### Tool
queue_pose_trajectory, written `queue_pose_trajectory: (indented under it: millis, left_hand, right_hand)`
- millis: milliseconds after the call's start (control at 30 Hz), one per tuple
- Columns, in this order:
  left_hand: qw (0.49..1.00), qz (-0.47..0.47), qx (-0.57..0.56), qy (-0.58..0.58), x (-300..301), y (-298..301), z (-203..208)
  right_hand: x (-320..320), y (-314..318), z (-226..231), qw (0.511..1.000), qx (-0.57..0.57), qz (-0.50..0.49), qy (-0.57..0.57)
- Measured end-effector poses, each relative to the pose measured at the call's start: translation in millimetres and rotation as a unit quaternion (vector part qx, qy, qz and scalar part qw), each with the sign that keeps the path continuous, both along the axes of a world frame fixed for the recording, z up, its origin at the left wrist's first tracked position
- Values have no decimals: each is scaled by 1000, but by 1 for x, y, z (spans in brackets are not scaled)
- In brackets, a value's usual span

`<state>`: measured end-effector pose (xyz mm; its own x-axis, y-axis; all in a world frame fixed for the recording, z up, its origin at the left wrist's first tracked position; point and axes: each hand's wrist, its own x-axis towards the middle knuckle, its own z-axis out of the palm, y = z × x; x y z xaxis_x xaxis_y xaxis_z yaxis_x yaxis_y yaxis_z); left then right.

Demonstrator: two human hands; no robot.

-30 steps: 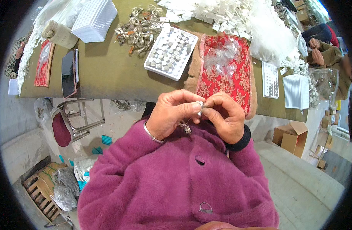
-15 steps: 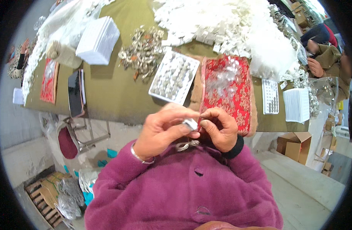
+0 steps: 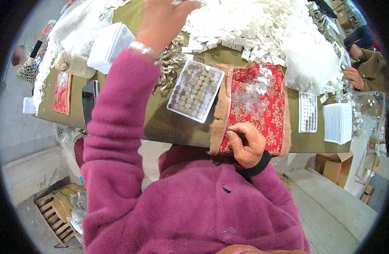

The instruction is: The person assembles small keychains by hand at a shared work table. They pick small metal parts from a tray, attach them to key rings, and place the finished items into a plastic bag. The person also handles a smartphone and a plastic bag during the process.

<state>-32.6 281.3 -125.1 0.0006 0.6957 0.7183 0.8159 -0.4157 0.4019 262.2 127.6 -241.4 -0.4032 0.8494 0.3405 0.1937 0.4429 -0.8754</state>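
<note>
My left hand [image 3: 164,23] reaches across to the far side of the table, close to a heap of small white plastic pieces [image 3: 245,25]; its fingertips are partly cut off by the upper edge, so whether they hold anything is unclear. My right hand [image 3: 248,146] is over the near left edge of a red floral cloth pad [image 3: 262,114], thumb and forefinger pinched together. What sits in that pinch, if anything, is too small to make out. Left of the pad lies a white tray [image 3: 176,111] with rows of round metallic discs. Clear plastic bits [image 3: 251,99] are scattered on the pad.
Tangled metal pieces [image 3: 169,70] lie behind the tray, partly under my left arm. Stacked white trays [image 3: 112,46] and a jar-like container [image 3: 73,64] stand at left. At right are a smaller disc tray [image 3: 308,112], more stacked trays [image 3: 337,122] and another person's hand [image 3: 354,79].
My left hand has left my right hand's side and stretched up and away to the far heap. The small white piece and string-like loop near my hands no longer show. My right hand stays pinched.
</note>
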Motion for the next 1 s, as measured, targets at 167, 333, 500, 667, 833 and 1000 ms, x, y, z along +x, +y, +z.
queue_pose_trajectory:
  millis: [167, 333, 500, 667, 833, 1000]
  left_hand:
    - [967, 23, -233, 101, -35, -88, -51]
    - [954, 85, -227, 173, -48, -124, -82]
    - [993, 104, -61, 19, -46, -134, -75]
    - [968, 137, -69, -200, -56, -138, -75]
    - [981, 157, -44, -105, -64, -145, -81]
    - [977, 137, -16, -166, -59, -155, -79]
  right_hand:
    - [0, 1, -2, 999, 31, 9, 4]
    - [-4, 1, -4, 997, 62, 8, -33]
    - [-7, -3, 0, 998, 49, -3, -32]
    - [-8, -6, 0, 998, 48, -7, -34]
    - [-10, -8, -4, 997, 69, -8, -36]
    - [-10, -11, -5, 997, 66, -11, -49]
